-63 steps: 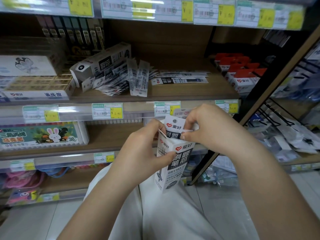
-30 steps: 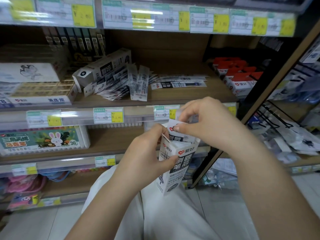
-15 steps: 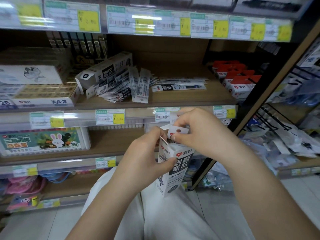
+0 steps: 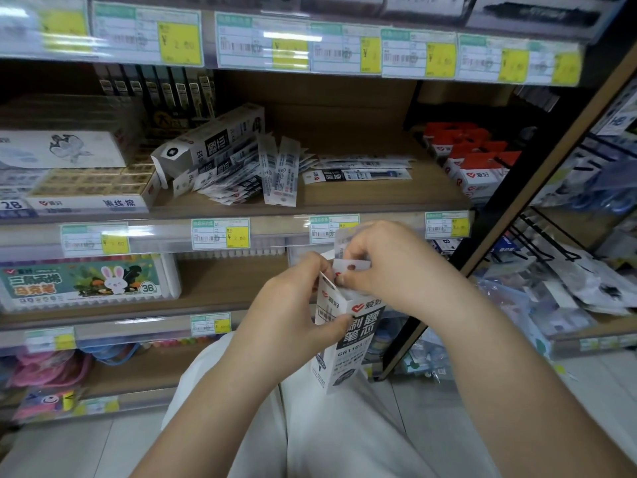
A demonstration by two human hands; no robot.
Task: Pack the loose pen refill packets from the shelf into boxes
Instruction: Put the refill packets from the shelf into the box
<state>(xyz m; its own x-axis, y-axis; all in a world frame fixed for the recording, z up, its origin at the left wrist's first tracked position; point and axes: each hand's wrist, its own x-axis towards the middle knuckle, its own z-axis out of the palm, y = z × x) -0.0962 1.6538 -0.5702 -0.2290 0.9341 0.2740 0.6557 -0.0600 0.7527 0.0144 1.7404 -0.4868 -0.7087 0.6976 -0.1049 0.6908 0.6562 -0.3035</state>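
One box (image 4: 348,339) upright in left hand (image 4: 293,305) grip; right hand (image 4: 386,270) pinches packets (image 4: 351,267) at its open mouth. Step: seating them. Next: push down, fetch loose packets (image 4: 279,174) from shelf (image 4: 362,198).

The box (image 4: 348,336) I hold at centre is white with a black panel of white characters and a small red logo. The packet top (image 4: 351,269) at its mouth is white with a red mark. Upper centre, the loose packets (image 4: 262,174) are white with black bands and barcodes, and the tilted box (image 4: 213,143) behind them is white and black. Right of frame, the stacked boxes (image 4: 479,167) are white with red tops. The price labels (image 4: 220,234) are white, green-headed, with yellow squares. Left, the marker case (image 4: 82,281) is green with a white rabbit.
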